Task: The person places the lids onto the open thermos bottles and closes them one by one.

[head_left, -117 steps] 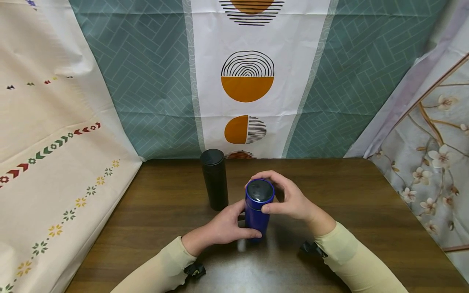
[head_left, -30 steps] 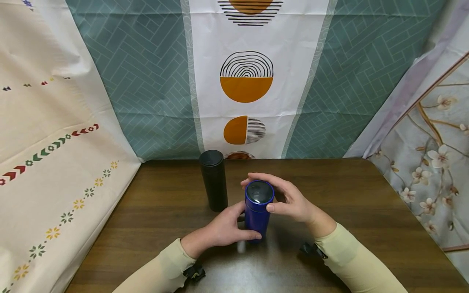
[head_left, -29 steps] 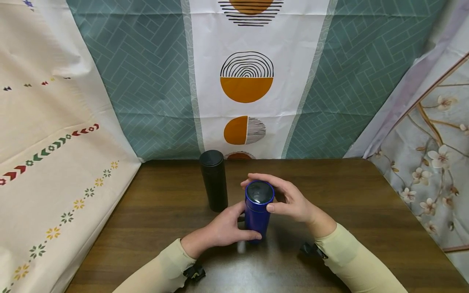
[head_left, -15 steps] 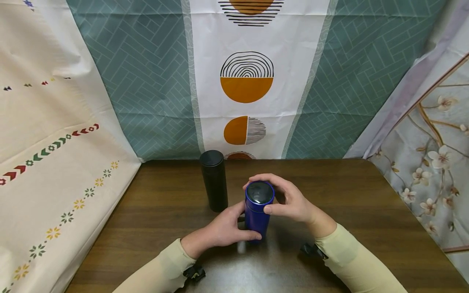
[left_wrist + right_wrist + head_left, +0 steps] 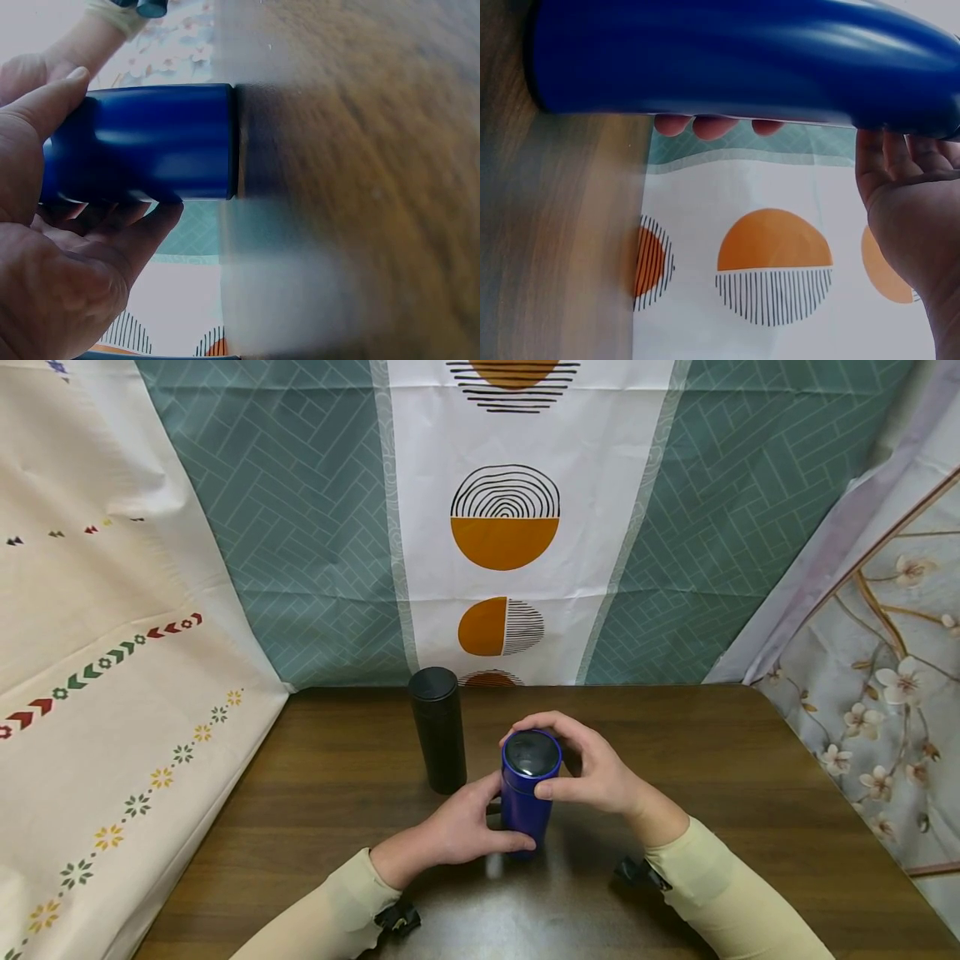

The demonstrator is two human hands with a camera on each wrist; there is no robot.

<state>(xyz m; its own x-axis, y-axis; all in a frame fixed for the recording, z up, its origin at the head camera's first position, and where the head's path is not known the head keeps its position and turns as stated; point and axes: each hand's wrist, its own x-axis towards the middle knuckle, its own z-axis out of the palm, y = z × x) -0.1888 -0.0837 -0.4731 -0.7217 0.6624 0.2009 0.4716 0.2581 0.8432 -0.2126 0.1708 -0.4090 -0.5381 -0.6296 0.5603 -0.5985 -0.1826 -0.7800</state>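
Observation:
A blue thermos bottle (image 5: 527, 814) with a glossy black lid top (image 5: 532, 753) stands upright on the wooden table. My left hand (image 5: 468, 827) grips its lower body from the left, thumb across the near side. Around the lid, my right hand (image 5: 592, 768) holds on with the thumb in front and fingers behind. The left wrist view has the bottle's blue body (image 5: 165, 142) sideways, its dark base against the tabletop. Fingertips of the left hand (image 5: 712, 126) show under the bottle in the right wrist view.
Left of the bottle and farther back stands a black tumbler (image 5: 439, 735). The brown table (image 5: 675, 735) ends at a hanging green and white curtain (image 5: 315, 543). Patterned cloths hang on both sides. Black straps sit at both wrists.
My right thumb has shifted left onto the lid's near side and its fingers have drawn in closer round the rim. The bottle, left hand and black tumbler have stayed in place.

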